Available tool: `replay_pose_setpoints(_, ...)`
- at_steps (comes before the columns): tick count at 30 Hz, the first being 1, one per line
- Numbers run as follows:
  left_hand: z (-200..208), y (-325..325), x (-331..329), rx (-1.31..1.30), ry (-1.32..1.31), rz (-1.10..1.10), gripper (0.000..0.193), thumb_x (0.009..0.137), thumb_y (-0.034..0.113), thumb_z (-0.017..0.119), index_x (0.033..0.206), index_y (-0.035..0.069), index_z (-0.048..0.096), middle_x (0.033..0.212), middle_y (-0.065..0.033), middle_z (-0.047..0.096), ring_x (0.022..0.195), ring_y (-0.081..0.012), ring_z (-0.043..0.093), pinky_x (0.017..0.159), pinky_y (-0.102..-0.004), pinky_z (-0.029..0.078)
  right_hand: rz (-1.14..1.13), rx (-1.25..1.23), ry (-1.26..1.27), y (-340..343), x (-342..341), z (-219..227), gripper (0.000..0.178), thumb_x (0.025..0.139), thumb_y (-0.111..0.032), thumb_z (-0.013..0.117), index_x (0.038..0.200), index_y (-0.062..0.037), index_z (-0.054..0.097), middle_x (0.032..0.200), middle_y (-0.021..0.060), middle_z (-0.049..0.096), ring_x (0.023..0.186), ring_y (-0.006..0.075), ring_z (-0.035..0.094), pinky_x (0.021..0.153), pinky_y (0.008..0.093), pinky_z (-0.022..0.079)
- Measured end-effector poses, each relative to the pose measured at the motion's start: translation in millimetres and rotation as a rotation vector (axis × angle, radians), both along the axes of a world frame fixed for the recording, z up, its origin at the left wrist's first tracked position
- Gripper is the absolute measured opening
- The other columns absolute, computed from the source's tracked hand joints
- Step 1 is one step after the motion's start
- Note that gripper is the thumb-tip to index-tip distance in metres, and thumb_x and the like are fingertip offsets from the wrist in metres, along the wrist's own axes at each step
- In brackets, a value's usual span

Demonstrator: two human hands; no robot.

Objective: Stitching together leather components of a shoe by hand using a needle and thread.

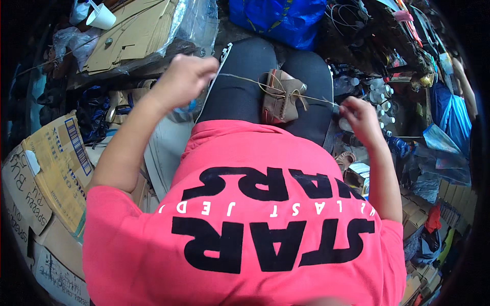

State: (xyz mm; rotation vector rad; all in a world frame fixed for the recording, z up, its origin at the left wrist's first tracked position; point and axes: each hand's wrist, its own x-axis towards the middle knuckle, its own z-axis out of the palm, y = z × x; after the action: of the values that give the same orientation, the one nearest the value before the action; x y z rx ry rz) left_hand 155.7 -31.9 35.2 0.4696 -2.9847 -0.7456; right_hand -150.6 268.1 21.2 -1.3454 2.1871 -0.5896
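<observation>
On my lap, over dark trousers (237, 89), lies a brown piece (280, 104) with stitching and a reddish inside edge, which looks like a shoe upper. Pale thread (245, 78) loops around its top and runs out to both sides. My left hand (188, 77), raised beside my left thigh, is closed on one end of the thread. Beyond my right thigh, the fingertips of my right hand (360, 118) pinch the other end. Between the hands and the piece, the thread looks drawn nearly straight. Neither hand touches the piece itself.
A blue bag (280, 20) stands beyond my knees. Flat cardboard (132, 38) and a white cup (101, 18) lie at the far left. Cardboard boxes (56, 163) crowd my left side. Several plastic bottles (378, 97) and blue plastic bags (449, 117) are to the right.
</observation>
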Motion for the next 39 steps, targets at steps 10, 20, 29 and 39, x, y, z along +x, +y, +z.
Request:
replay_pose_setpoints(10, 36, 67, -75, 1.557, 0.233, -0.206, 0.021, 0.098, 0.026, 0.052, 0.092, 0.006, 0.056, 0.076, -0.0066, 0.060, 0.074, -0.0195, 0.062, 0.067, -0.0335, 0.050, 0.139, -0.412, -1.485, -91, 64, 47, 0.024, 0.099, -0.030, 0.051, 0.090, -0.0078, 0.050, 0.070, 0.0021, 0.054, 0.061, 0.0147, 0.051, 0.057, 0.0279, 0.042)
replay_pose_setpoints(20, -11, -4, 6, -0.347, 0.072, -0.101, 0.022, 0.088, 0.024, 0.062, 0.076, 0.006, 0.055, 0.074, -0.0120, 0.057, 0.072, -0.0338, 0.058, 0.064, -0.0431, 0.046, 0.089, 0.086, 0.348, 19, 4, 11, 0.035, 0.091, -0.031, 0.060, 0.073, -0.0014, 0.053, 0.068, 0.0176, 0.056, 0.068, 0.0373, 0.057, 0.060, 0.0452, 0.043)
replay_pose_setpoints(29, -9, 1, -23, 0.187, -0.011, 0.098, 0.038, 0.090, 0.019, 0.061, 0.127, 0.021, 0.061, 0.099, -0.0102, 0.061, 0.094, -0.0244, 0.058, 0.085, -0.0345, 0.045, -0.134, -0.006, -0.358, -7, -3, -9, 0.039, 0.091, -0.023, 0.063, 0.129, -0.0138, 0.058, 0.098, 0.0137, 0.070, 0.089, 0.0149, 0.064, 0.076, 0.0342, 0.049)
replay_pose_setpoints(39, -14, 29, -136, 0.189, -0.211, -0.505, 0.040, 0.073, 0.022, 0.077, 0.111, 0.014, 0.067, 0.105, -0.0103, 0.065, 0.101, -0.0297, 0.062, 0.086, -0.0390, 0.049, 0.531, 0.202, 0.028, -102, 29, 20, 0.027, 0.076, -0.010, 0.071, 0.103, -0.0044, 0.068, 0.087, 0.0156, 0.068, 0.080, 0.0317, 0.066, 0.073, 0.0372, 0.050)
